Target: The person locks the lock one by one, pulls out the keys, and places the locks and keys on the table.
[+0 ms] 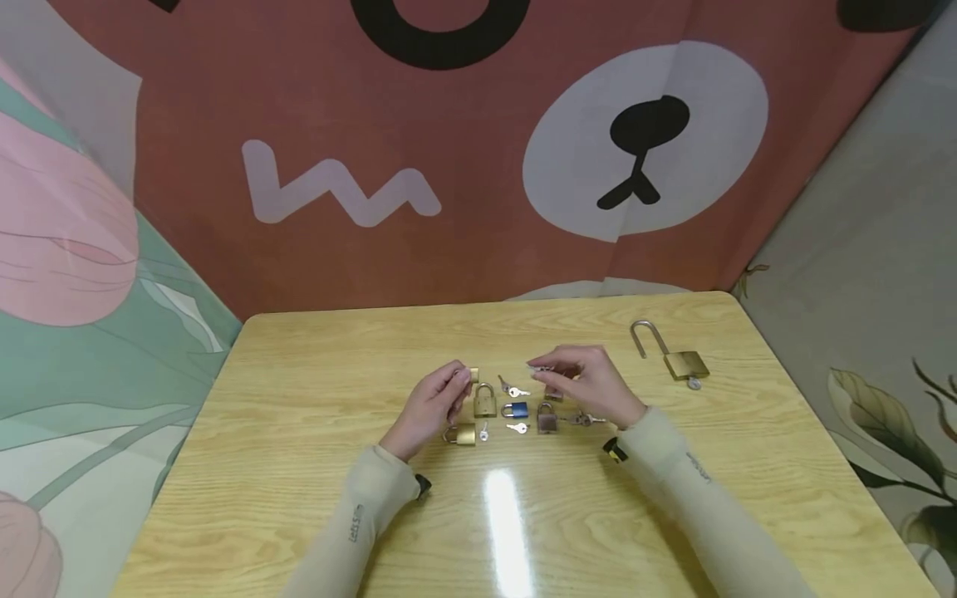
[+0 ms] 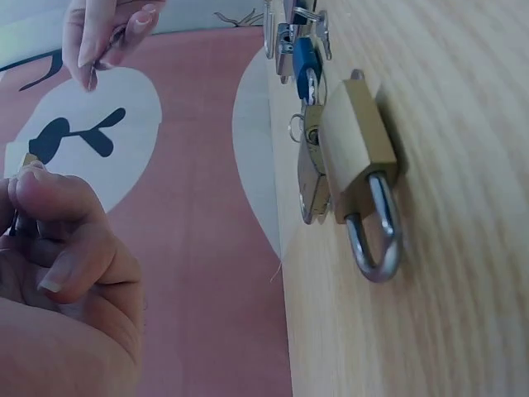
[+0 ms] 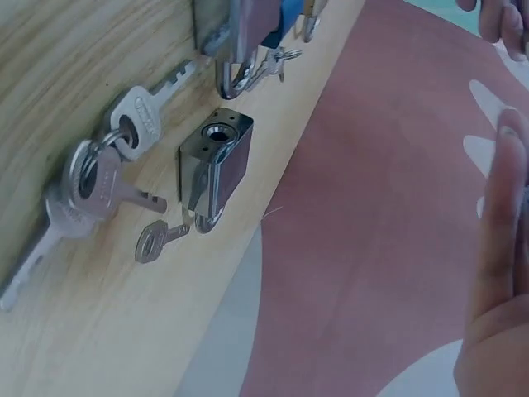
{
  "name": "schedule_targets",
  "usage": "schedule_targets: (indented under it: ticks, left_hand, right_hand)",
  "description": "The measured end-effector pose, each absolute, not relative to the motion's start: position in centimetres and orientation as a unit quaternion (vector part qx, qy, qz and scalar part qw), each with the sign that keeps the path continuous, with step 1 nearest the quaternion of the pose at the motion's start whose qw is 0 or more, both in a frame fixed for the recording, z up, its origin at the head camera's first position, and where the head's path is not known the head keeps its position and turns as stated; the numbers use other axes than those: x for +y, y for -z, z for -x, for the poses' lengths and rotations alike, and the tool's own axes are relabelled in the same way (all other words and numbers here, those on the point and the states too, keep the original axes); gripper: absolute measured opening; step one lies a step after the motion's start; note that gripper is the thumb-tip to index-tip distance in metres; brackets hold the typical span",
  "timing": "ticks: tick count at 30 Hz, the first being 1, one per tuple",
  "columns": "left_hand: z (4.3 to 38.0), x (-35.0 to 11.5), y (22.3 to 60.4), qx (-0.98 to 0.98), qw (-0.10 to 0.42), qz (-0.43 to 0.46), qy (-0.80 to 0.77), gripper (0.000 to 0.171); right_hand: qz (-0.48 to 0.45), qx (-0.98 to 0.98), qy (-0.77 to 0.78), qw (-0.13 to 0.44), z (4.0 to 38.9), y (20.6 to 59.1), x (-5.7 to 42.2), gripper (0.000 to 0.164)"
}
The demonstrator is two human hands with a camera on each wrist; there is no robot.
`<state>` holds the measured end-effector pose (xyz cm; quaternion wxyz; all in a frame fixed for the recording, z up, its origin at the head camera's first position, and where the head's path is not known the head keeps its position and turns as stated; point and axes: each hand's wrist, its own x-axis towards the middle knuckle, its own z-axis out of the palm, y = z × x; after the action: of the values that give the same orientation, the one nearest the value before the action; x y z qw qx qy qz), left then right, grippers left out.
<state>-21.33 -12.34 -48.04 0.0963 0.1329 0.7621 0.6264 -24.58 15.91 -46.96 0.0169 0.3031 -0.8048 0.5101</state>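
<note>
My left hand (image 1: 432, 404) pinches a small brass padlock (image 1: 474, 375) between thumb and fingers, above the table. Across from it, my right hand (image 1: 592, 384) pinches a small silvery key (image 1: 540, 369), partly hidden by the fingers. Below and between the hands lie an old brass padlock (image 1: 485, 405), a blue padlock (image 1: 516, 409) and several loose keys (image 1: 517, 428). Nearest the left wrist is another brass padlock (image 2: 355, 145) with a steel shackle. Under the right hand are a silvery padlock (image 3: 216, 157), a ring of keys (image 3: 99, 178) and a small key (image 3: 157, 241).
A large brass padlock (image 1: 685, 364) with its long shackle swung open lies at the back right, a key in its base. The wooden table (image 1: 299, 498) meets a patterned cloth (image 1: 336, 266) behind. A dark padlock (image 1: 547, 421) sits left of the key ring.
</note>
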Motion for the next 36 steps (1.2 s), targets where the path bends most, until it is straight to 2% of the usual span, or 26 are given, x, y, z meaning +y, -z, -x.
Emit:
schedule_targets:
  ticks: [7,16,26,36]
  left_hand:
    - [21.1,-12.6,48.1,0.763,0.114,-0.132,-0.622,0.042]
    - [21.3,-13.6,48.3,0.778,0.101,-0.139,-0.604,0.037]
    - [21.3,-14.6,48.7,0.782,0.115,-0.133,-0.598,0.042]
    - [21.2,-15.0,48.7,0.786,0.118,-0.135,-0.592,0.044]
  right_hand:
    - [-0.299,-0.828,-0.474,-0.006,25.2,47.3,14.3,0.017]
    - [-0.32,-0.864,-0.389,0.0,26.1,47.6,11.3,0.012]
    - [-0.352,-0.848,-0.393,-0.057,27.1,48.8,7.6,0.011]
    - [-0.367,-0.875,-0.312,-0.053,27.5,50.2,5.2,0.008]
